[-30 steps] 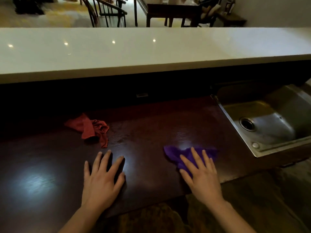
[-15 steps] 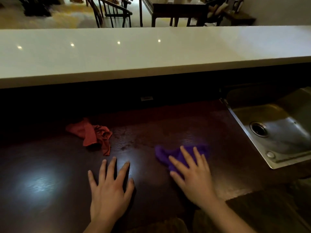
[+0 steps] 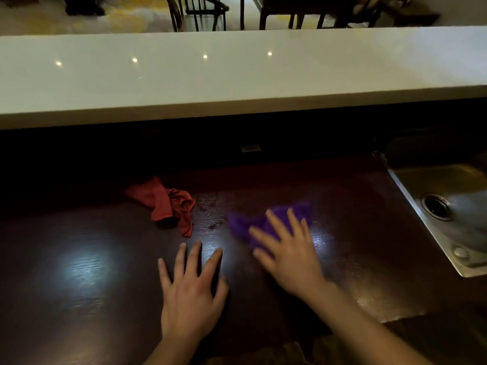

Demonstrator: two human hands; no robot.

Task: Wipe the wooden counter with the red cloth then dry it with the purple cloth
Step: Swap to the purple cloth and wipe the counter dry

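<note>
**A home kitchen, open to the dining room**

A steel sink (image 3: 453,206) with its drain is set into a dark wooden bench (image 3: 105,285). Above it runs a white raised bar top (image 3: 237,80), and beyond that stand dining chairs (image 3: 200,11) and a dark table (image 3: 303,6).

Dark wooden counter (image 3: 79,299): red cloth (image 3: 166,204) lies crumpled at far centre-left; purple cloth (image 3: 253,222) lies right of it; sink (image 3: 411,196) is set in at right.

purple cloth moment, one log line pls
phase: drying | right hand flat on purple cloth | left hand flat on counter | red cloth set aside
</note>
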